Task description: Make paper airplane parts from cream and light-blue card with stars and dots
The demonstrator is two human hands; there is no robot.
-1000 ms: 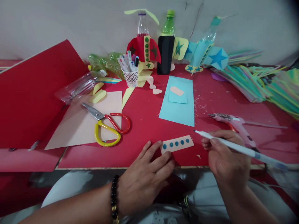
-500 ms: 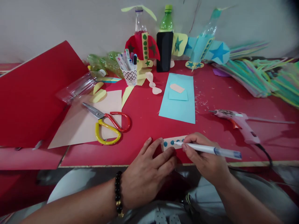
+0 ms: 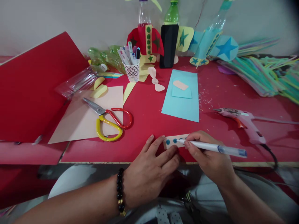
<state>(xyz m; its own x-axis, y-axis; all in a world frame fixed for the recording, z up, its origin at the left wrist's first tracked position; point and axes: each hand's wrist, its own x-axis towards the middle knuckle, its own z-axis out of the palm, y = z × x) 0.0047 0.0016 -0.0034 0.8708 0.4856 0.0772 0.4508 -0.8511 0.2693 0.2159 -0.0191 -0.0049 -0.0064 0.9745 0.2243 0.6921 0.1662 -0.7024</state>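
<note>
A small pale strip of paper point(image 3: 171, 146) lies near the table's front edge, with a row of blue dots along it. My left hand point(image 3: 154, 165) rests with its fingers spread, and the fingertips press on the strip's left end and lower edge. Pinched in my right hand point(image 3: 210, 155) is a white marker point(image 3: 207, 146) with a blue band. Its tip touches one of the blue dots. My right fingers partly cover the strip's right end. Scissors point(image 3: 101, 110) with red and yellow handles lie to the left, apart from both hands.
A pink glue gun point(image 3: 247, 123) with a cord lies at right. Blue paper point(image 3: 179, 109) lies ahead, and pale paper point(image 3: 72, 124) is under the scissors. A cup of markers point(image 3: 132, 73), decorated bottles point(image 3: 142, 40) and a black object point(image 3: 167, 46) stand behind. Colourful strips point(image 3: 257, 77) fill the back right.
The camera view has tilted slightly down, so things sit higher and a little to the right. The marker tip stays at the same dot, and both hands keep their places on the strip.
</note>
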